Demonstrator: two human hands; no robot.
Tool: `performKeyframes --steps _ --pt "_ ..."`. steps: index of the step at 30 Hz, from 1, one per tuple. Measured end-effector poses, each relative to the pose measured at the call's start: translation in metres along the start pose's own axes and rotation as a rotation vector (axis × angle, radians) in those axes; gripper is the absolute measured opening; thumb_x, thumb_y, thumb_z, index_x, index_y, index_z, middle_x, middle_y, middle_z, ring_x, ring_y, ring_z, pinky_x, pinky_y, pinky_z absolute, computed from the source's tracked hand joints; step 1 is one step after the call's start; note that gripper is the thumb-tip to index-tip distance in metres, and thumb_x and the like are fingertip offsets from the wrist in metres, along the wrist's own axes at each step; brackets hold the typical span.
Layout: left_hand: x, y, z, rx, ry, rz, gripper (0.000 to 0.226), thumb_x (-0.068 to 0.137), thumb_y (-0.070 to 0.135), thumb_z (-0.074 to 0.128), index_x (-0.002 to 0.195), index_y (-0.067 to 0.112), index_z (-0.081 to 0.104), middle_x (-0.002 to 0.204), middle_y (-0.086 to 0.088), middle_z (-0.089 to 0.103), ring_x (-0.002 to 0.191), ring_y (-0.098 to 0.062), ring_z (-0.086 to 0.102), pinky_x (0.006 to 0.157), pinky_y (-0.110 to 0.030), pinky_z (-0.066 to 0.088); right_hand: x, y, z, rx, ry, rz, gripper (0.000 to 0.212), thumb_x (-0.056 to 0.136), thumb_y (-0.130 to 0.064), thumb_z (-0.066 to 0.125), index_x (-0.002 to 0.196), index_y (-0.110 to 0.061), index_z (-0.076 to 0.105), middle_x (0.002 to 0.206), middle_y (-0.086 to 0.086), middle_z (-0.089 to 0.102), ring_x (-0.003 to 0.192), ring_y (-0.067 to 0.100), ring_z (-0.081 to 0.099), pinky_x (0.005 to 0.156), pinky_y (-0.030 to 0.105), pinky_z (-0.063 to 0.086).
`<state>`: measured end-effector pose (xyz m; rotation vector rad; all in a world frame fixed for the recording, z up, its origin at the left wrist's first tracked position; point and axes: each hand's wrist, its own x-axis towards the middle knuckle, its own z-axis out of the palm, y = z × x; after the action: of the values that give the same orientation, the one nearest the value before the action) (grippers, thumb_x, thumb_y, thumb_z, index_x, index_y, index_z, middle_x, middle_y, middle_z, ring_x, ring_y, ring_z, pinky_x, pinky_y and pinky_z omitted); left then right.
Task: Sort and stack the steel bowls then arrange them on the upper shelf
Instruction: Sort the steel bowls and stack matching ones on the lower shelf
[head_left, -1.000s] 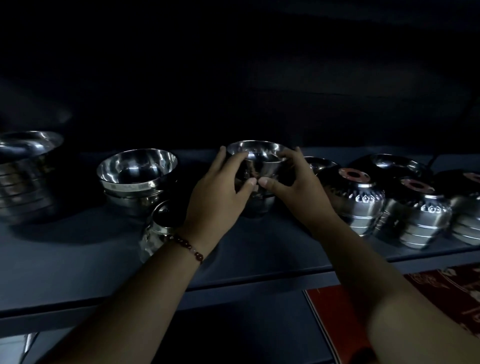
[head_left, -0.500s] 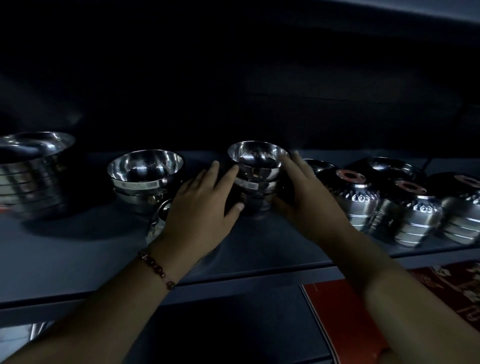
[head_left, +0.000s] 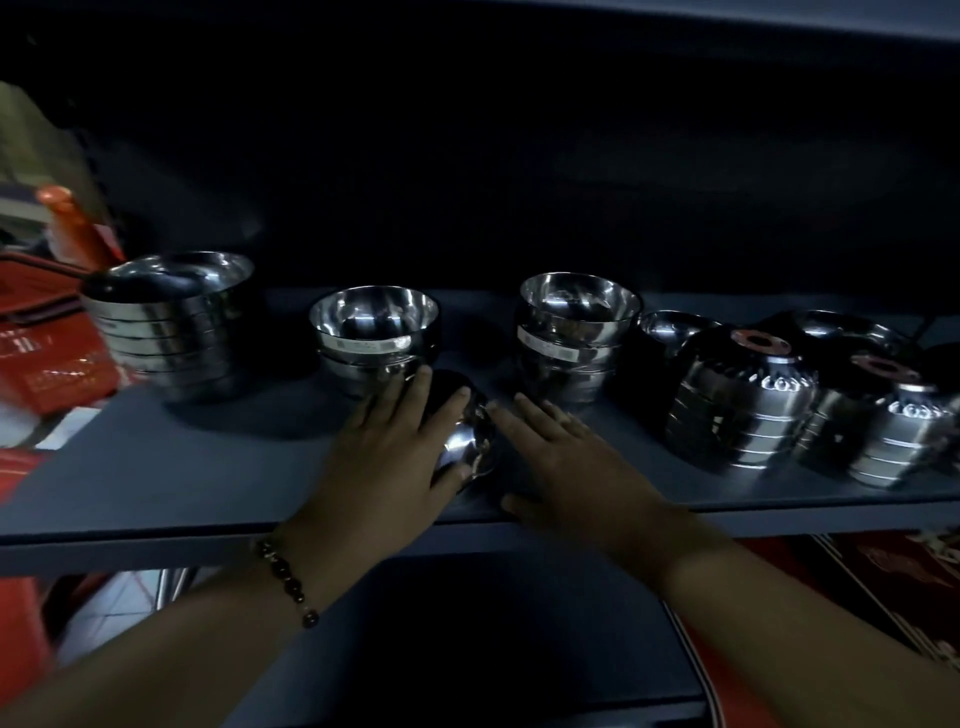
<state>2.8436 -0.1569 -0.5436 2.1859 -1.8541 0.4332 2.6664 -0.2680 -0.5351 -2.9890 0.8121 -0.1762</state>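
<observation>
Several stacks of steel bowls stand on a grey shelf (head_left: 156, 483). A small stack (head_left: 574, 338) stands upright in the middle, a labelled stack (head_left: 374, 332) to its left and a large stack (head_left: 171, 322) farther left. A small bowl (head_left: 467, 436) lies near the shelf's front. My left hand (head_left: 384, 457) covers it from the left, fingers curved over it and thumb at its lower side. My right hand (head_left: 561, 457) lies beside it on the right, fingers straight, a fingertip by its rim.
Upside-down stacks of embossed bowls (head_left: 743, 410) with red base stickers fill the right end of the shelf. Red packaging (head_left: 47, 343) sits at the far left. A lower shelf (head_left: 467, 649) and red boxes (head_left: 883, 597) lie below.
Both hands have let go of the middle stack and dropped toward the shelf's front. The left hand now covers the small bowl there. The camera has turned left.
</observation>
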Motion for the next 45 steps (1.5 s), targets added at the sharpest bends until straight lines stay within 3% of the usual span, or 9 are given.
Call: performKeyframes --steps 7,17,20,25,29,34,37,41,45 --pt "-0.008 -0.005 0.018 -0.232 -0.062 -0.080 0.108 0.077 0.064 0.068 0.151 0.048 -0.010 0.159 0.005 -0.031 0.151 -0.031 -0.008 0.114 -0.050 0.025 0.006 -0.014 0.007 0.101 -0.053 0.006 0.099 0.090 -0.045 0.061 0.155 -0.028 -0.012 0.165 0.006 0.007 0.151 0.023 0.011 0.118 0.032 0.011" --pt "-0.010 -0.006 0.017 -0.373 0.064 -0.072 0.099 0.075 0.056 0.075 0.151 0.043 0.011 0.163 0.009 -0.004 0.149 -0.023 0.015 0.107 -0.045 0.041 -0.002 -0.010 -0.001 0.335 0.012 -0.023 0.093 0.088 -0.040 0.066 0.156 -0.036 0.002 0.160 -0.001 0.028 0.143 0.017 0.032 0.114 0.029 0.030" --pt "-0.012 -0.003 0.006 -0.438 0.115 -0.075 0.097 0.073 0.058 0.074 0.148 0.049 0.012 0.163 0.013 0.000 0.145 -0.019 0.026 0.102 -0.044 0.046 -0.009 -0.006 -0.011 0.494 0.114 -0.038 0.087 0.085 -0.049 0.066 0.153 -0.043 0.013 0.152 -0.013 0.038 0.138 -0.004 0.035 0.113 0.022 0.031" --pt "-0.012 0.001 -0.016 -0.908 0.142 -0.090 0.094 0.065 0.065 0.078 0.142 0.063 0.024 0.151 0.029 0.030 0.123 0.015 0.044 0.093 -0.018 0.040 -0.025 0.006 -0.032 0.844 0.235 -0.011 0.085 0.078 -0.053 0.071 0.151 -0.038 0.029 0.152 -0.024 0.037 0.139 -0.011 0.029 0.117 0.022 0.025" --pt "-0.010 0.005 -0.020 -1.346 0.035 -0.119 0.088 0.061 0.063 0.083 0.137 0.057 0.039 0.130 0.024 0.060 0.117 0.000 0.060 0.090 -0.021 0.051 -0.037 0.015 -0.043 0.978 0.252 0.055 0.084 0.069 -0.063 0.076 0.143 -0.054 0.036 0.136 -0.042 0.044 0.130 -0.018 0.036 0.105 0.010 0.032" --pt "-0.003 0.010 -0.021 -1.788 -0.165 -0.215 0.049 0.072 0.057 0.077 0.118 0.049 0.064 0.123 0.008 0.069 0.110 -0.019 0.068 0.076 -0.046 0.057 -0.038 0.019 -0.042 1.185 0.257 0.104 0.057 0.084 -0.033 0.071 0.138 -0.035 0.052 0.133 -0.012 0.062 0.126 0.004 0.055 0.106 0.031 0.043" --pt "0.002 0.013 -0.021 -2.001 -0.344 -0.249 0.047 0.078 0.061 0.071 0.117 0.036 0.070 0.126 -0.002 0.068 0.115 -0.027 0.065 0.079 -0.054 0.055 -0.038 0.018 -0.044 1.289 0.325 0.206 0.031 0.093 -0.013 0.061 0.117 -0.032 0.068 0.112 -0.006 0.074 0.102 0.008 0.069 0.082 0.024 0.056" --pt "0.003 0.010 -0.019 -2.045 -0.479 -0.297 0.066 0.079 0.074 0.059 0.128 0.031 0.064 0.132 -0.012 0.063 0.115 -0.036 0.064 0.079 -0.048 0.056 -0.039 0.021 -0.046 1.301 0.293 0.380 0.019 0.094 -0.019 0.060 0.099 -0.028 0.076 0.098 0.002 0.077 0.082 0.015 0.070 0.069 0.026 0.054" --pt "0.002 0.015 -0.023 -1.782 -0.367 -0.284 0.060 0.073 0.080 0.057 0.121 0.046 0.064 0.128 -0.007 0.066 0.105 -0.032 0.070 0.065 -0.040 0.059 -0.041 0.026 -0.048 1.531 0.223 0.517 0.018 0.095 -0.014 0.057 0.090 -0.016 0.074 0.083 0.003 0.076 0.065 0.014 0.072 0.051 0.023 0.055"
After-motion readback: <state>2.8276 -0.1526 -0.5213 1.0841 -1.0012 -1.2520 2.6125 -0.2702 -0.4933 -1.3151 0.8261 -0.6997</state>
